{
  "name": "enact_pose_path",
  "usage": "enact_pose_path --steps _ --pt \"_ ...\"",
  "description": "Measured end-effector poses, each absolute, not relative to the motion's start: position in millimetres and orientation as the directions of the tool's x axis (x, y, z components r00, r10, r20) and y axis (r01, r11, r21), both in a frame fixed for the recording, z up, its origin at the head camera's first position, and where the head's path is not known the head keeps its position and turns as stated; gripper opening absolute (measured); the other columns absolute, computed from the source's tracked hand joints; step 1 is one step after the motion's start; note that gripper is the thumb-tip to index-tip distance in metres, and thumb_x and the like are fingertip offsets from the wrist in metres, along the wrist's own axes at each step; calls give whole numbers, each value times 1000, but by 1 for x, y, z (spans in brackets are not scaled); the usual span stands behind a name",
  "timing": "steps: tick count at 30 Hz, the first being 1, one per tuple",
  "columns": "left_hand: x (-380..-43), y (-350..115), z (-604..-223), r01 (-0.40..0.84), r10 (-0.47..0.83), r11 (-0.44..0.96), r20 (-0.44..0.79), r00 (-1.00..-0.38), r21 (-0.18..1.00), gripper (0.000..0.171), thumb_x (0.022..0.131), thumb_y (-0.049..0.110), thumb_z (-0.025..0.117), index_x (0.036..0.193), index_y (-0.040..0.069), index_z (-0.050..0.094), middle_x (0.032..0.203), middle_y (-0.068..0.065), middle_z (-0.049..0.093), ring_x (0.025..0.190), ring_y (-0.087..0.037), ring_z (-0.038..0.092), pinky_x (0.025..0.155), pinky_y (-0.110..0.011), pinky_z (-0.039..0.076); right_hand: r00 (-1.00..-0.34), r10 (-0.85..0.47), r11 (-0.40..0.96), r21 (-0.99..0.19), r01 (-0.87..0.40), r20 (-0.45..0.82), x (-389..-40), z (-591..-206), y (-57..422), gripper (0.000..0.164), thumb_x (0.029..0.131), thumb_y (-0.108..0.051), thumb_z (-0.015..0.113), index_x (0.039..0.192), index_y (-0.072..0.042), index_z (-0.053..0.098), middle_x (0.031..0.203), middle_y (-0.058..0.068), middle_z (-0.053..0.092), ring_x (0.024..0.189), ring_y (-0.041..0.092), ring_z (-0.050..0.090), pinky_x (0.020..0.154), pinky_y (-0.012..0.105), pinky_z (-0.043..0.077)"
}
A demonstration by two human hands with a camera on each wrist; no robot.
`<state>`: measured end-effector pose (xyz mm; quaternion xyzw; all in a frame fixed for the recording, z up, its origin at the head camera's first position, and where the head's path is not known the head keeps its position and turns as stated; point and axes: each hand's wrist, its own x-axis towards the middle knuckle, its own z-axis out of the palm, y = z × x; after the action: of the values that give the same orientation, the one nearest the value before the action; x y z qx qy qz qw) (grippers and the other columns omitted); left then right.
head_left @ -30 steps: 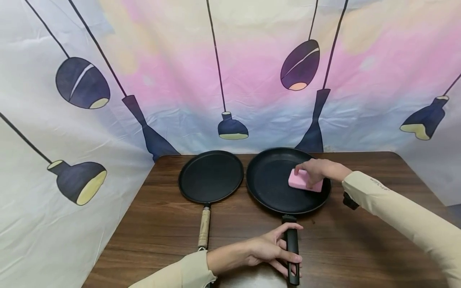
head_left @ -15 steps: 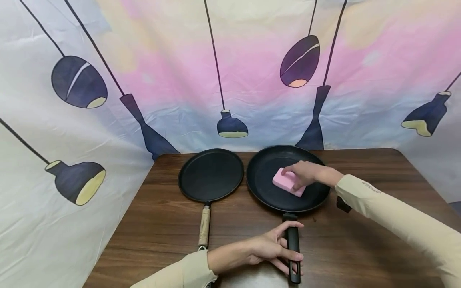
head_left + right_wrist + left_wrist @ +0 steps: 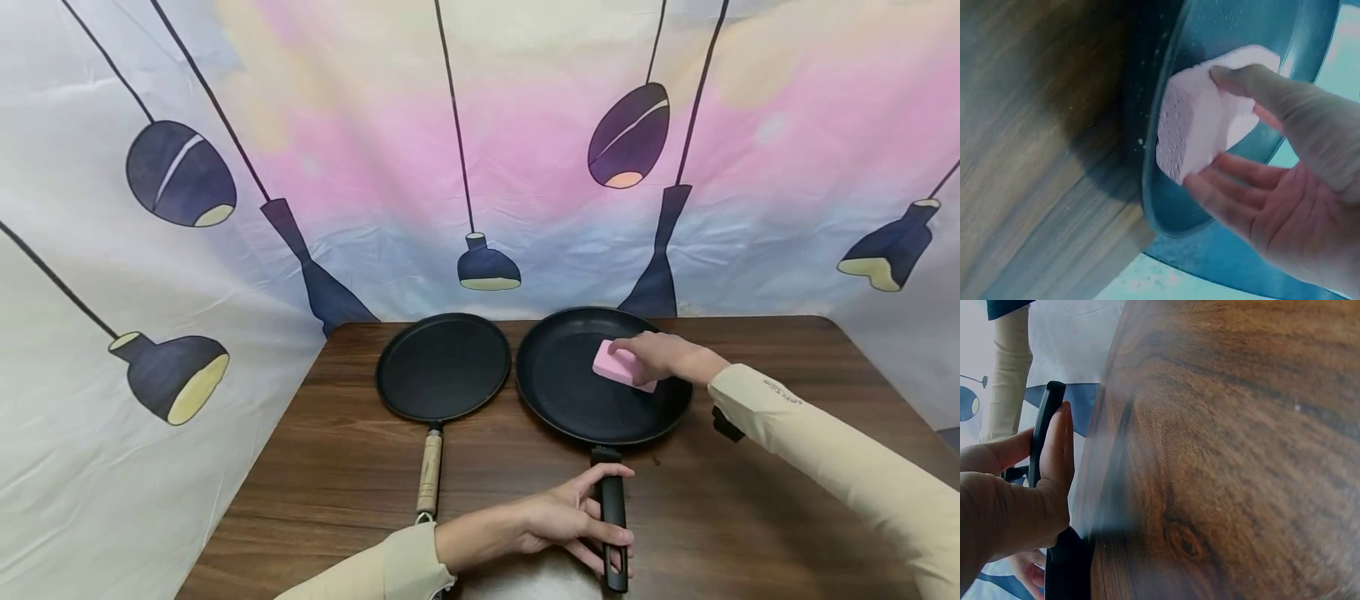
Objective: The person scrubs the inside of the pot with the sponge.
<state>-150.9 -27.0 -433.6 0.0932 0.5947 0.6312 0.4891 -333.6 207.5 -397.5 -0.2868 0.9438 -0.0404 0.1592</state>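
Note:
A deep black frying pan lies on the table at the right, its black handle pointing toward me. My left hand grips that handle between thumb and fingers; the left wrist view shows the thumb on one side and fingers on the other. Inside the pan, a pink sponge is pinched by my right hand. In the right wrist view the sponge is a thick porous block, thumb on one face and fingers along the opposite side, near the pan wall.
Left of the frying pan lies a flat round black griddle pan with a wooden handle, partly behind my left sleeve. Both stand on a brown wooden table. A cloth backdrop with painted lamps hangs behind the table.
My right hand has moved the sponge left across the pan, then back a little to the right and away from me. The left hand keeps its grip on the handle.

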Motion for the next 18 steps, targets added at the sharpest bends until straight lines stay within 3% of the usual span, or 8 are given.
enact_pose_path --steps 4,11,18 --pt "-151 -25 -435 -517 727 191 -474 -497 834 63 99 3 65 144 41 41 99 -8 76 107 -41 72 64 -28 61 -789 -531 847 -169 -504 -309 -329 -399 204 65 88 -13 80 145 -10 50 108 19 67 78 22 59 68 35 52" --pt "-152 -27 -434 -509 726 197 -473 -498 838 63 100 2 64 144 40 41 97 -7 74 107 -42 72 69 -32 62 -727 -565 823 -199 -532 -392 -299 -384 181 63 83 -12 86 137 -21 53 93 10 63 69 16 57 62 27 50" --pt "-152 -25 -434 -512 730 196 -473 -494 836 63 100 4 64 144 41 41 101 -10 76 109 -42 71 63 -26 60 -783 -533 846 -219 -487 -320 -333 -389 202 64 84 -2 81 141 -11 55 110 22 64 81 24 59 68 33 52"
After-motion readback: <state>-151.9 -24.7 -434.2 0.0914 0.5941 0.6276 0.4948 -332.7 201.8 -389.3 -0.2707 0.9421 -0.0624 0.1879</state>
